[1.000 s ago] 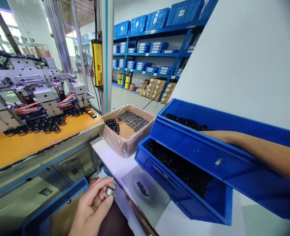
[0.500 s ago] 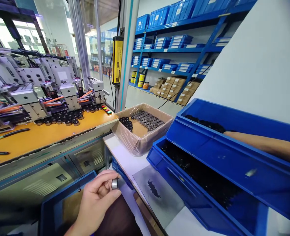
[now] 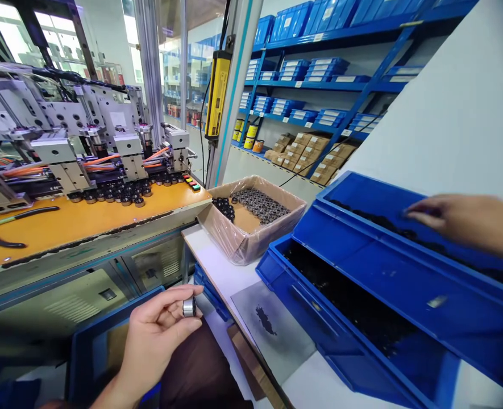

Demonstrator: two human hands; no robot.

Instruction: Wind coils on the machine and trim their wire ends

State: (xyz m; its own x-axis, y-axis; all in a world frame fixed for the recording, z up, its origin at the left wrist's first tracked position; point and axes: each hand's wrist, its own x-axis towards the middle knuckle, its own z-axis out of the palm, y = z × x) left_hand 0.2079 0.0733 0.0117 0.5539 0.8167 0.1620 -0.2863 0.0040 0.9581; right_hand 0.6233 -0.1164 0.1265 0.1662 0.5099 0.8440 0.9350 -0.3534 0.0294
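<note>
My left hand (image 3: 155,335) is closed in a pinch on a small silver metal ring (image 3: 188,307) with a dark edge, held over my lap. On the right, my right hand (image 3: 460,221) is above the upper blue bin (image 3: 379,261). Its thumb and fingertips are pressed together; anything between them is too small and blurred to name. Beneath that hand lie dark small parts (image 3: 374,218) inside the bin. A lower blue bin (image 3: 319,318) sits under the upper one and holds many tiny black pieces (image 3: 357,304).
A plastic-lined cardboard box (image 3: 238,247) with rows of dark round parts stands in the middle. To the left, a machine (image 3: 93,147) sits on an orange bench (image 3: 89,233) with pliers (image 3: 16,216) and black ring parts (image 3: 115,193). Grey sheet (image 3: 272,335) lies beside the bins.
My right hand has lifted out of the upper bin's dark parts and into view. My left hand, still pinching the metal ring, has shifted slightly left. The view has turned a little.
</note>
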